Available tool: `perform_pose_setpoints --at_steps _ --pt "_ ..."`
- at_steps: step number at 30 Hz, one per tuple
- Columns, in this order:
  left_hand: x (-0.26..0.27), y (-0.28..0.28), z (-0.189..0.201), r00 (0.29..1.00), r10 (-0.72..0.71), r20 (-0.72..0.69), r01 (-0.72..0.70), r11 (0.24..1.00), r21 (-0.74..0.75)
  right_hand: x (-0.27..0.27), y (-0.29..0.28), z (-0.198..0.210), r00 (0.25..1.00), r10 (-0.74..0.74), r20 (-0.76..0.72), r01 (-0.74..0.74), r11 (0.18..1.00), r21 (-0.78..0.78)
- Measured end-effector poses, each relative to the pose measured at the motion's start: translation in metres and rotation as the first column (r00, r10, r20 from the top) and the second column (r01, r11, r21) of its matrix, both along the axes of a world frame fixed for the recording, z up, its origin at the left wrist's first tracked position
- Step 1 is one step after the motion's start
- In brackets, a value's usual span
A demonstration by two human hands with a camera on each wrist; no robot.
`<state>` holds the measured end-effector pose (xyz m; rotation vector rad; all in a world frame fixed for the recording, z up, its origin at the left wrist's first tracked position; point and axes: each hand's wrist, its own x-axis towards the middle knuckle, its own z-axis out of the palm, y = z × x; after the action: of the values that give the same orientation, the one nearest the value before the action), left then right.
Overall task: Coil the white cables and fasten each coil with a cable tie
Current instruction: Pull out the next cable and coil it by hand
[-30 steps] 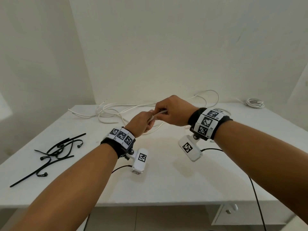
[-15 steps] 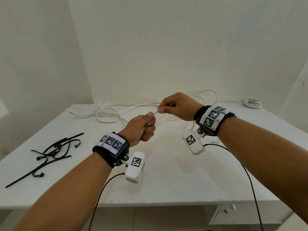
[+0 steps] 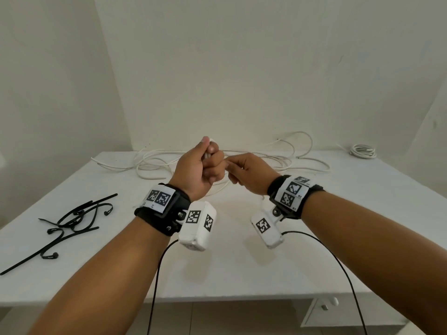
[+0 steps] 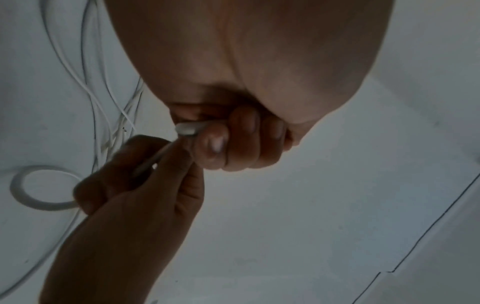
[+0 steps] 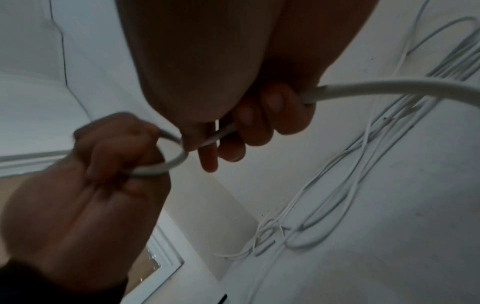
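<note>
Above the table's middle, my left hand is a raised fist around the end of a white cable. Right beside it, my right hand pinches the same cable between thumb and fingers. In the right wrist view a small loop of this cable runs from my right fingers into my left hand. The rest of the cable trails down to a loose tangle of white cables at the back of the table. Several black cable ties lie at the left.
A finished-looking white coil lies at the back right corner of the white table. Walls stand close behind and to the left. Black wrist-camera leads hang over the front edge. A drawer unit sits below right.
My left fist has risen and turned upward. My right hand has dropped and moved in against it, bending the held cable into a small loop between the two hands.
</note>
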<state>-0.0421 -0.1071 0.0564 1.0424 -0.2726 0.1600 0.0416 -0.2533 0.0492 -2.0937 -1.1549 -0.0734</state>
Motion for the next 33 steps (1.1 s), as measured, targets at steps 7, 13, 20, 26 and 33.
perform_pose_setpoints --at_steps 7,13,20,26,33 --pt "0.017 -0.006 -0.003 0.967 0.256 -0.005 -0.256 0.967 0.007 -0.018 0.005 -0.008 0.997 -0.006 0.071 0.022 0.975 -0.222" --pt "0.029 0.001 -0.017 0.816 0.556 0.155 -0.570 0.732 0.373 -0.023 0.009 -0.013 0.993 0.012 0.122 0.030 0.941 -0.338" --pt "0.025 0.012 -0.035 0.846 0.460 0.271 -0.423 0.267 0.866 -0.023 0.007 -0.005 0.973 0.070 0.220 0.022 0.920 -0.391" --pt "0.017 0.015 -0.036 0.885 0.398 0.240 -0.363 0.269 0.892 -0.016 0.004 0.011 0.967 0.091 0.239 -0.013 0.950 -0.312" --pt "0.007 0.012 -0.031 0.970 0.172 -0.174 -0.012 0.744 0.668 -0.007 -0.011 0.023 0.997 -0.005 0.078 0.012 0.996 -0.086"
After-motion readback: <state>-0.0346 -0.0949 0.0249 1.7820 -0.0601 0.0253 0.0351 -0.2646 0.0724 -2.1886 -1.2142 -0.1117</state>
